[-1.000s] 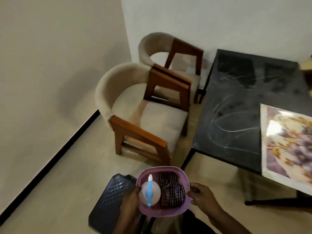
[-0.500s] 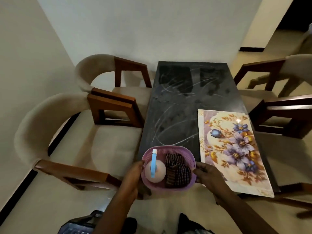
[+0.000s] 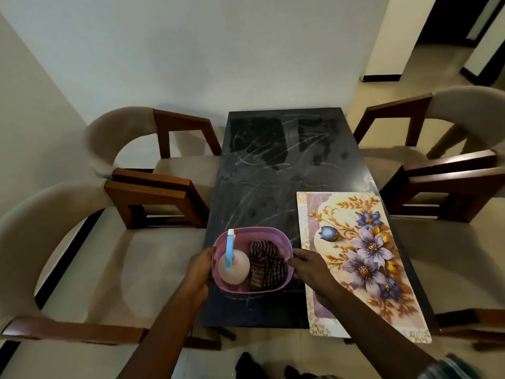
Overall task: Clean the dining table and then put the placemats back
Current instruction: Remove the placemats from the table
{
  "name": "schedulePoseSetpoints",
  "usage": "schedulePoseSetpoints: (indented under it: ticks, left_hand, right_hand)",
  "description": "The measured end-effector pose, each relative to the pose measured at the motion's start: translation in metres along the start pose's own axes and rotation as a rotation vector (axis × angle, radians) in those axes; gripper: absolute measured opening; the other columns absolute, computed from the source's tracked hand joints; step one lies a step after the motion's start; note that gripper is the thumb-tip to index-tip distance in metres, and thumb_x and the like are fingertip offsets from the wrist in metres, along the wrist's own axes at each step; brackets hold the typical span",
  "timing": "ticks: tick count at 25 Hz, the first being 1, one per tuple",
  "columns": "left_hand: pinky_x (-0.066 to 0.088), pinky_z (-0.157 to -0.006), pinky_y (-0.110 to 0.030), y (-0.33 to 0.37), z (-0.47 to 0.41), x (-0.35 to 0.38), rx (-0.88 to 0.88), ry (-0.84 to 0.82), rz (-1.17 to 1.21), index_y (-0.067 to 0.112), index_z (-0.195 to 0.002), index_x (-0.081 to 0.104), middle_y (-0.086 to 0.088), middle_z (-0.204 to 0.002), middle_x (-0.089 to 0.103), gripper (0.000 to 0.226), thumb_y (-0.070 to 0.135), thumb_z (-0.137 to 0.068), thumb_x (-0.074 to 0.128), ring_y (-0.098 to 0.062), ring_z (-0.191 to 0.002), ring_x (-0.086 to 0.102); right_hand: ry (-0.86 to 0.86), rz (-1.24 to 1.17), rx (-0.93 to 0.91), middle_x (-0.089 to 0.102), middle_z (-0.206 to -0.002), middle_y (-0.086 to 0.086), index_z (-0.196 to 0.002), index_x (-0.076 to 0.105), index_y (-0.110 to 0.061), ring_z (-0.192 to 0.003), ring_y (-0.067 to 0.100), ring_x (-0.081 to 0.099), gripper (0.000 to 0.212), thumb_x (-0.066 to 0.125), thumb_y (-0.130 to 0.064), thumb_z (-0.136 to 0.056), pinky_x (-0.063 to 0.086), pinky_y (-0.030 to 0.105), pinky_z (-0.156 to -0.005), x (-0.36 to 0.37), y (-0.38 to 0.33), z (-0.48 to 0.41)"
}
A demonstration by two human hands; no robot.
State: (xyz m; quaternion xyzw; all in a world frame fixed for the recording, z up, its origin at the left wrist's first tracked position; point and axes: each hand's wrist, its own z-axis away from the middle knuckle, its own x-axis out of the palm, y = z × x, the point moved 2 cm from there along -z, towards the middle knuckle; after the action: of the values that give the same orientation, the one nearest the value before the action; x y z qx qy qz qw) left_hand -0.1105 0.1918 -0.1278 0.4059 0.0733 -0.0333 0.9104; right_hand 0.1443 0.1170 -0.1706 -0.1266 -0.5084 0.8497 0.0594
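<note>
A purple plastic basket (image 3: 262, 233) is held over the near left part of the dark dining table (image 3: 273, 170). My left hand (image 3: 198, 272) grips its left rim and my right hand (image 3: 307, 266) grips its right rim. Inside stand a spray bottle (image 3: 233, 265) with a blue nozzle and a folded checked cloth (image 3: 266, 265). A floral placemat (image 3: 360, 258) lies on the table's near right side, its near end overhanging the edge. The tabletop shows whitish smear marks.
Two beige chairs with wooden arms stand left of the table (image 3: 153, 192) and two on the right (image 3: 448, 181). A white wall runs behind the table's far end. A doorway opens at the far right (image 3: 448, 34).
The view swung from the left chairs and floor round to face the table lengthwise. The basket, held in both hands, has come forward over the table's near end.
</note>
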Motion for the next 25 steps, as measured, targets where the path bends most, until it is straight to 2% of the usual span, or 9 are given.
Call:
schedulePoseSetpoints:
  ticks: [3, 9, 10, 13, 16, 18, 21, 23, 25]
  left_hand:
    - [0.058, -0.070, -0.037, 0.007, -0.016, 0.003, 0.016, -0.049, -0.043, 0.014, -0.096, 0.070, -0.011, -0.090, 0.074, 0.021, 0.032, -0.102, 0.060, -0.030, -0.083, 0.070]
    - [0.059, -0.067, -0.036, -0.003, -0.035, -0.006, 0.013, -0.078, -0.019, 0.013, -0.097, 0.070, -0.012, -0.093, 0.075, 0.022, 0.028, -0.104, 0.056, -0.030, -0.087, 0.072]
    - [0.059, -0.069, -0.037, -0.007, -0.037, -0.008, 0.013, -0.075, -0.006, 0.011, -0.098, 0.070, -0.012, -0.093, 0.075, 0.021, 0.025, -0.104, 0.056, -0.030, -0.088, 0.072]
    - [0.057, -0.073, -0.038, -0.033, -0.045, -0.015, 0.013, -0.036, 0.019, 0.008, -0.098, 0.070, -0.012, -0.092, 0.075, 0.019, 0.016, -0.102, 0.053, -0.028, -0.088, 0.070]
    - [0.052, -0.075, -0.040, -0.083, -0.050, -0.012, -0.074, 0.077, -0.022, 0.005, -0.090, 0.070, -0.017, -0.087, 0.071, 0.018, 0.011, -0.095, 0.055, -0.038, -0.091, 0.069]
    - [0.051, -0.073, -0.043, -0.114, -0.034, 0.002, -0.148, 0.129, -0.082, 0.003, -0.089, 0.068, -0.021, -0.084, 0.067, 0.019, 0.015, -0.090, 0.053, -0.040, -0.089, 0.067]
    - [0.051, -0.069, -0.040, -0.148, 0.011, 0.043, -0.219, 0.067, -0.016, 0.004, -0.102, 0.065, -0.021, -0.091, 0.066, 0.013, 0.001, -0.097, 0.053, -0.032, -0.081, 0.062]
    - [0.051, -0.073, -0.037, -0.161, 0.032, 0.079, -0.184, -0.026, 0.000, 0.005, -0.116, 0.064, -0.018, -0.101, 0.067, 0.019, 0.000, -0.099, 0.057, -0.026, -0.088, 0.062]
    - [0.050, -0.083, -0.034, -0.161, 0.046, 0.116, -0.106, -0.116, -0.035, 0.004, -0.133, 0.060, -0.014, -0.120, 0.067, 0.034, 0.003, -0.099, 0.060, -0.024, -0.102, 0.062]
  right_hand:
    - [0.028, 0.019, 0.012, 0.081, -0.098, -0.004, -0.102, 0.078, -0.031, -0.096, 0.019, 0.076, 0.019, 0.066, -0.017, -0.098, 0.062, 0.046, -0.093, 0.007, 0.001, -0.013]
    - [0.101, 0.020, 0.023, 0.080, -0.106, -0.008, -0.105, 0.077, -0.035, -0.100, 0.016, 0.075, 0.019, 0.069, -0.020, -0.095, 0.060, 0.050, -0.096, 0.011, 0.008, -0.017]
    - [0.113, 0.008, 0.033, 0.079, -0.110, -0.007, -0.110, 0.077, -0.032, -0.102, 0.016, 0.074, 0.020, 0.071, -0.021, -0.095, 0.059, 0.049, -0.097, 0.010, 0.012, -0.017]
    - [0.174, 0.021, 0.088, 0.070, -0.128, -0.007, -0.131, 0.070, -0.021, -0.114, 0.016, 0.067, 0.040, 0.074, -0.029, -0.092, 0.056, 0.043, -0.102, -0.002, 0.026, -0.012]
    - [0.251, 0.124, 0.098, 0.065, -0.130, -0.005, -0.134, 0.067, -0.018, -0.119, 0.014, 0.060, 0.041, 0.073, -0.027, -0.094, 0.047, 0.031, -0.102, -0.031, 0.046, -0.003]
    - [0.303, 0.210, 0.096, 0.063, -0.130, -0.003, -0.132, 0.066, -0.015, -0.120, 0.015, 0.057, 0.039, 0.073, -0.025, -0.095, 0.045, 0.033, -0.105, -0.060, 0.060, 0.009]
    - [0.419, 0.358, 0.099, 0.063, -0.135, 0.006, -0.132, 0.065, -0.011, -0.129, 0.027, 0.057, 0.044, 0.077, -0.027, -0.093, 0.044, 0.044, -0.110, -0.109, 0.087, 0.025]
    - [0.452, 0.472, 0.127, 0.064, -0.135, 0.011, -0.132, 0.063, -0.009, -0.126, 0.033, 0.059, 0.052, 0.079, -0.032, -0.088, 0.047, 0.046, -0.109, -0.145, 0.109, 0.034]
    - [0.454, 0.531, 0.170, 0.064, -0.136, 0.012, -0.136, 0.060, -0.011, -0.125, 0.035, 0.060, 0.065, 0.080, -0.042, -0.082, 0.048, 0.047, -0.108, -0.177, 0.129, 0.041]
